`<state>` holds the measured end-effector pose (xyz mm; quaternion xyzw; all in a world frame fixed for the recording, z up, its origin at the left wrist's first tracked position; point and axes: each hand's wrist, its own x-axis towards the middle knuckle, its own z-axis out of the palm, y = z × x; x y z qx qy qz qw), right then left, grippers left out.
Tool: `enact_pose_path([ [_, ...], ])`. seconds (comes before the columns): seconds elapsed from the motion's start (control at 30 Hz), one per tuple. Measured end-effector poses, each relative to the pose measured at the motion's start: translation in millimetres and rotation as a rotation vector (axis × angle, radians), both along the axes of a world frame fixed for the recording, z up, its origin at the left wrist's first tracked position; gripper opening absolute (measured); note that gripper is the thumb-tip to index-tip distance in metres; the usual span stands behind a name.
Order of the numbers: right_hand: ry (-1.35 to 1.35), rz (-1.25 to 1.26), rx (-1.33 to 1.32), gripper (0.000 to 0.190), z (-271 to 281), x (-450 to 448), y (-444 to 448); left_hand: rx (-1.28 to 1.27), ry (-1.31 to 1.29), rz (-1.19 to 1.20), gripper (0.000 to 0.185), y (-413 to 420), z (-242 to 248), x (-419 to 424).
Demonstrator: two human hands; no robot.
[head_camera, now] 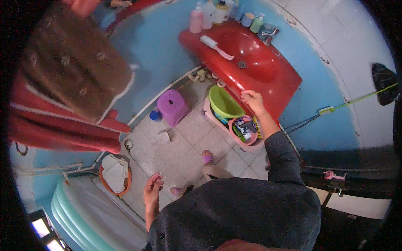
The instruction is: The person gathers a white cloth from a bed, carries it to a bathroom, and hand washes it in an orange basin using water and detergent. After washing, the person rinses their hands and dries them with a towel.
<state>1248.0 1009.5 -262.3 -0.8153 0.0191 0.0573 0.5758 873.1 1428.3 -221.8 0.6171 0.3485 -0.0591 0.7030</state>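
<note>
My right hand (253,99) hovers at or just above the front edge of a red washbasin (285,78), fingers loosely curled, and nothing shows in it; whether it touches the edge I cannot tell. A brush with a pink handle (223,54) and pale head lies on the basin's left rim. Below the basin, a green plastic basin (223,102) and a small pink basket (232,128) of mixed items sit in a larger pink tub (216,123). My left hand (153,185) hangs over the tiled floor, fingers apart and slightly bent, holding nothing visible.
A purple stool (172,105) and blue lidded container (155,115) stand by the left wall. Brown (75,62) and red towels (62,128) hang at left, above an orange basket (103,182) with white cloth. Several bottles (196,20) stand behind the washbasin. An inflatable tub (72,216) lies lower left.
</note>
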Motion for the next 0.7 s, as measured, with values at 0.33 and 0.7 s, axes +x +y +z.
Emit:
enact_pose_path([
  [0.33,-0.035,0.025,0.058,0.02,19.2,119.5,-33.1,0.056,0.035,0.015,0.032,-63.0,26.2,64.0],
  [0.7,0.22,0.222,0.022,0.018,-55.2,36.5,3.8,0.014,0.054,0.095,0.031,-53.6,11.3,73.4],
])
